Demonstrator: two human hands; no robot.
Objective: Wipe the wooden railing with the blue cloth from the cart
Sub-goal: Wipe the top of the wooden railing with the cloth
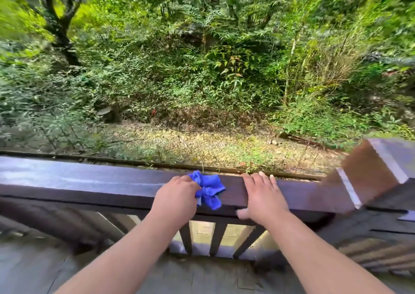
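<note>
The dark wooden railing [89, 181] runs across the lower half of the head view, its top glossy. A crumpled blue cloth [210, 190] lies on the rail's top and hangs a little over its near side. My left hand [177, 194] grips the cloth's left part and presses it on the rail. To the cloth's right, my right hand [263, 192] lies flat on the rail top. Its fingers reach to the far edge, its thumb is on the near side, and it holds nothing. The cart is not in view.
A thick wooden post [377, 170] ends the rail at the right. Dark balusters [216, 237] stand under the rail. Below me is a grey plank deck [56, 260]. Beyond the railing are a gravel strip and dense green bushes and trees.
</note>
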